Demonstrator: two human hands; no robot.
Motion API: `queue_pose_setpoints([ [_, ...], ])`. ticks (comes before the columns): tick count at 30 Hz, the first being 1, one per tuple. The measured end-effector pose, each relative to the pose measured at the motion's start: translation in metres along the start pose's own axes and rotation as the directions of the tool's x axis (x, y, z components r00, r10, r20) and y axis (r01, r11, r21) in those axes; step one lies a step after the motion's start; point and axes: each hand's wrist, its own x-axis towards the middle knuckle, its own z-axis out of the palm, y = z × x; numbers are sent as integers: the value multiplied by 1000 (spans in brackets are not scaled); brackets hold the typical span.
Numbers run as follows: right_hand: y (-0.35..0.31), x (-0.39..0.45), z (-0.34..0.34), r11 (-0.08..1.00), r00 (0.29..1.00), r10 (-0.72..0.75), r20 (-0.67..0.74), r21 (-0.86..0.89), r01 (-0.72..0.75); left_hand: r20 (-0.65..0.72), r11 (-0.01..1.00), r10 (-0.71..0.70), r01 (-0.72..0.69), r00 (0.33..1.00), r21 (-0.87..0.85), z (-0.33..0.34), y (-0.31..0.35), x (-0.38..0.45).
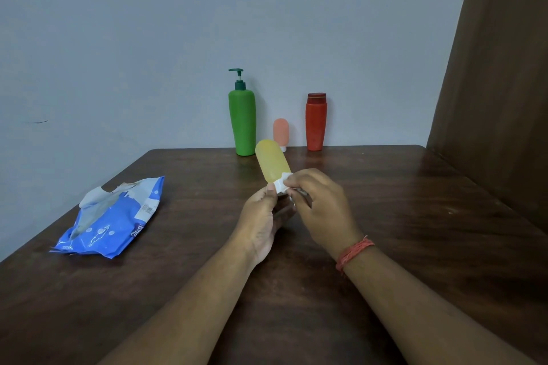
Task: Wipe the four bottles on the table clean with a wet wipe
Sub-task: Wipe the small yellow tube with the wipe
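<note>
- Yellow bottle (pixel 272 163) is held up above the wooden table (pixel 415 216) in front of the person; its long axis runs from the hands up and away, tilted slightly left, rounded end farthest from the fingers
- left hand (pixel 261 216) curls round the bottle's lower end, thumb up beside the wipe; right hand (pixel 317 201) pinches the white wet wipe (pixel 281 185) against that same lower end
- bare yellow body lies above and beyond both hands, so the wipe's stroke would, I judge, run upward along the axis (right hand nearer the wipe, left acting as holder)
- green pump bottle (pixel 242 121), small pink bottle (pixel 281 131) and red bottle (pixel 316 124) stand upright at the table's far edge by the wall, well apart from the hands
- blue wipe packet (pixel 112 219) lies opened at the left.
</note>
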Motion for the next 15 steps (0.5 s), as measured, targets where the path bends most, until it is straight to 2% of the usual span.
queue_pose_setpoints([
  [3, 2, 1, -1, 1000, 999, -6, 44, -25, 7, -5, 999, -14, 13, 1000, -38, -1, -2, 0],
  [7, 0, 1, 2, 1000, 996, -14, 87, -21, 16, 0, 998, 39, -39, 999, -56, 1, -1, -2],
  [12, -2, 1, 4, 980, 985, 174, 14, 101, -174, 3, 990, 10, -10, 1000, -138, -3, 1, 0],
  [15, -5, 2, 7, 922, 942, 333, 38, 196, -334, 7, 991, 14, -13, 1000, -134, -5, 3, 1],
])
